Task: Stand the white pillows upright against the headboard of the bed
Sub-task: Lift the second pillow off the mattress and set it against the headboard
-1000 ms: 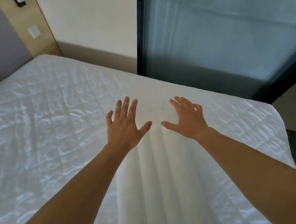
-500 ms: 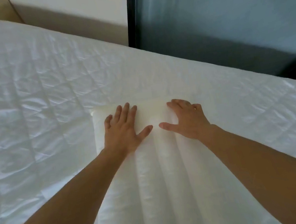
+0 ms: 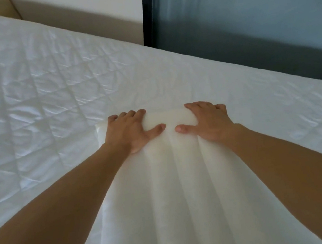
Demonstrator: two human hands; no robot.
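Observation:
A white pillow (image 3: 177, 191) lies lengthwise on the bed, running from the bottom of the view up to the middle. My left hand (image 3: 131, 133) grips its far edge on the left, fingers curled over the end and thumb on top. My right hand (image 3: 207, 123) grips the same far edge on the right in the same way. Folds run down the pillow cover between my forearms. The headboard is out of view apart from a wooden strip (image 3: 15, 8) at the top left.
The quilted white mattress cover (image 3: 39, 92) spreads to the left and beyond the pillow. A cream wall (image 3: 83, 7) and a dark-framed glass panel (image 3: 244, 14) stand along the bed's far side.
My hands went from hovering with spread fingers to pressing on the pillow, then curling over its far edge. The view has tilted down and closer to the bed.

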